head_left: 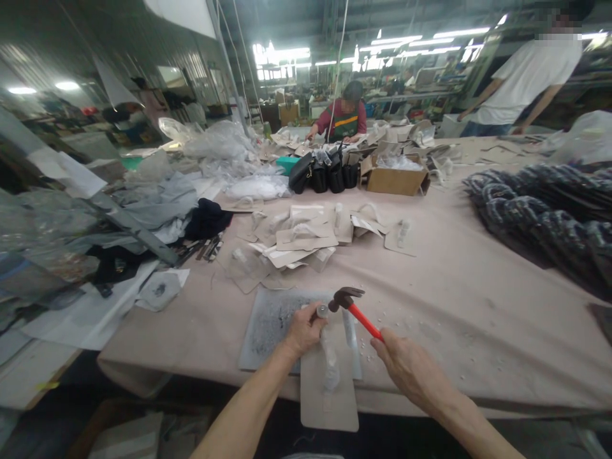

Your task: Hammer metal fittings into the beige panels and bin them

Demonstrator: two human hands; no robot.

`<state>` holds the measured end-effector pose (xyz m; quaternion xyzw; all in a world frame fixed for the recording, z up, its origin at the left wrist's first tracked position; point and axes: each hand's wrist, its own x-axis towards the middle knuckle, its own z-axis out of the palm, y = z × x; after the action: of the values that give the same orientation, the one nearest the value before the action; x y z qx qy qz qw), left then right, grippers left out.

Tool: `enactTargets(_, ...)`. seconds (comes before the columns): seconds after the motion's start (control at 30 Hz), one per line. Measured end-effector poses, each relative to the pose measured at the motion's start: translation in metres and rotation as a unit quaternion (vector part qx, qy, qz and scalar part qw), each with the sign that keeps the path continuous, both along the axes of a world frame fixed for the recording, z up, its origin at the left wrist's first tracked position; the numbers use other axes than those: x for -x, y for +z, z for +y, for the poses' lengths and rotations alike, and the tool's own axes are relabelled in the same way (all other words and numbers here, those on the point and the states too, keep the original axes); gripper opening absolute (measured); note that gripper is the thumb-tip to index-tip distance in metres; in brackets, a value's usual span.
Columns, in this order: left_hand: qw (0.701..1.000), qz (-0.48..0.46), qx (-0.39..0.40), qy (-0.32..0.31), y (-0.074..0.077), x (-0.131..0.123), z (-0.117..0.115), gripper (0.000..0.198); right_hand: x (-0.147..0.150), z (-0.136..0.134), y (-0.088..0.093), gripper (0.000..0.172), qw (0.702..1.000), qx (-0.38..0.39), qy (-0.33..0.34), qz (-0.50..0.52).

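- Right hand (406, 366), at 5 o'clock, is closed round the red handle of the hammer (356, 309), whose long axis runs toward 10 o'clock.
- Left hand (303, 331) pinches a small punch (322, 311) upright on the grey mat (268, 325).
- The hammer's head sits just beside the punch's top, at its 2 o'clock.

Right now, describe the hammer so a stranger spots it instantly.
On the long beige table, find the scuffed grey mat at the near edge. Above it the right hand grips a dark-headed hammer, beside the small metal punch in the left hand. Only it has a bright red handle.
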<state>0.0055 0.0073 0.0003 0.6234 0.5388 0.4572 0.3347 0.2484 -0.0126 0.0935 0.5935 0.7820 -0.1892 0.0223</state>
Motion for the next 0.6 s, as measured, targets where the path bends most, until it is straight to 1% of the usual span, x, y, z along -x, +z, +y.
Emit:
enactTargets(0.1, 1.000, -0.007, -0.005, -0.001, 0.000, 0.001, 0.001, 0.014, -0.018, 0.013, -0.016, 0.031, 0.998, 0.042, -0.046, 0.009)
enactTargets(0.17, 1.000, -0.014, -0.001, 0.004, 0.000, 0.001, 0.002, 0.015, -0.027, 0.019, -0.032, 0.032, 0.995, 0.043, -0.083, -0.027)
enactTargets(0.2, 1.000, -0.021, 0.002, 0.006, -0.001, 0.001, 0.002, 0.015, -0.029, 0.020, -0.038, 0.031, 0.994, 0.023, -0.094, -0.056)
enactTargets(0.27, 0.999, -0.035, 0.010, 0.011, -0.002, 0.001, 0.003, 0.014, -0.025, 0.017, -0.046, 0.028, 0.989, -0.068, -0.089, -0.098)
enactTargets(0.3, 0.999, -0.042, 0.014, 0.013, -0.002, 0.001, 0.003, 0.014, -0.019, 0.013, -0.047, 0.030, 0.986, -0.125, -0.062, -0.093)
enactTargets(0.33, 0.999, -0.048, 0.018, 0.014, -0.002, 0.001, 0.003, 0.015, -0.010, 0.008, -0.047, 0.036, 0.982, -0.178, -0.012, -0.068)
enactTargets(0.37, 0.998, -0.055, 0.021, 0.014, -0.003, 0.001, 0.003, 0.015, 0.001, 0.002, -0.045, 0.043, 0.975, -0.211, 0.054, -0.031)
enactTargets(0.4, 0.998, -0.062, 0.023, 0.015, -0.003, 0.000, 0.003, 0.015, 0.013, -0.005, -0.043, 0.049, 0.967, -0.220, 0.130, 0.008)
enactTargets(0.43, 0.997, -0.072, 0.025, 0.017, -0.003, -0.001, 0.004, 0.016, 0.027, -0.011, -0.042, 0.051, 0.955, -0.208, 0.206, 0.039)
enactTargets(0.47, 0.996, -0.087, 0.028, 0.021, -0.003, -0.002, 0.004, 0.016, 0.040, -0.017, -0.041, 0.049, 0.944, -0.184, 0.269, 0.056)
enactTargets(0.5, 0.993, -0.107, 0.033, 0.029, -0.003, -0.002, 0.006, 0.016, 0.052, -0.022, -0.041, 0.042, 0.934, -0.162, 0.313, 0.059)
enactTargets(0.53, 0.989, -0.135, 0.041, 0.043, -0.003, -0.003, 0.007, 0.017, 0.063, -0.025, -0.043, 0.033, 0.929, -0.147, 0.334, 0.051)
enactTargets(0.6, 0.972, -0.207, 0.065, 0.085, 0.000, -0.003, 0.012, 0.019, 0.079, -0.029, -0.049, 0.019, 0.931, -0.146, 0.335, 0.027)
